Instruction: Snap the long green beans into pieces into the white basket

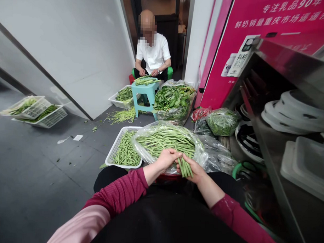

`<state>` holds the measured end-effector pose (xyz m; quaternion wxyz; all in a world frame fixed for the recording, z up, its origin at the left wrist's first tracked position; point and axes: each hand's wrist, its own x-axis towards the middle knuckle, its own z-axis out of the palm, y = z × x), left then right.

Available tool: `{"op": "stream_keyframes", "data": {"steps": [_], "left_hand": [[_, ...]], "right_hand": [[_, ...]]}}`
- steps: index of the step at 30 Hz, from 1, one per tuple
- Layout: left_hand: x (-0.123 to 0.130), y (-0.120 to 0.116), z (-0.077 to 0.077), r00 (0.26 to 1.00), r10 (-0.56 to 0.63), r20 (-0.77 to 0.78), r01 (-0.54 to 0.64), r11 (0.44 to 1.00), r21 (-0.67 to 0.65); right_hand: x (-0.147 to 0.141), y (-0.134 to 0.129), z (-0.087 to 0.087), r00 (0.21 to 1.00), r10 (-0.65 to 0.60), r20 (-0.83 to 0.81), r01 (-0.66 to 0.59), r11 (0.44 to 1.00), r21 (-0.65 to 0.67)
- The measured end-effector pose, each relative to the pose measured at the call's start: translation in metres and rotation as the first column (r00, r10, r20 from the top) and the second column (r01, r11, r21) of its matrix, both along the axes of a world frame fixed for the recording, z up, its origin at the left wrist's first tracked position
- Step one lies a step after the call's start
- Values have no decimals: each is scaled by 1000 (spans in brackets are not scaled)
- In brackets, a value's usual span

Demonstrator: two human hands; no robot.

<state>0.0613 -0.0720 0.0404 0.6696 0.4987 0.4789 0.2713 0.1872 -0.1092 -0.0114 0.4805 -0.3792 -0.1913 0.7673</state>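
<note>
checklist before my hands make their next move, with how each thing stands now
1. Bunch in right hand: ok.
2. Left hand at the bunch's upper end: ok.
3. Left fingers gripping firmly: cannot tell.
4. Bag open, beans showing: ok.
5. Basket beside the bag, seemingly within reach: ok.
6. Floor free of scraps: not ok, bits lie about.

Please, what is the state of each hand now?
Left hand: closed in a pinch; what it holds cannot be told.
Right hand: closed, holding a bunch of green beans.
</note>
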Motion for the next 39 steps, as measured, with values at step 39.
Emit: {"op": "stream_keyframes", "data": {"steps": [39], "left_hand": [[-4,0,-13,957,29,-290,132,844,520]], "right_hand": [[5,-4,8,992,105,-64,-103,994,34]]}}
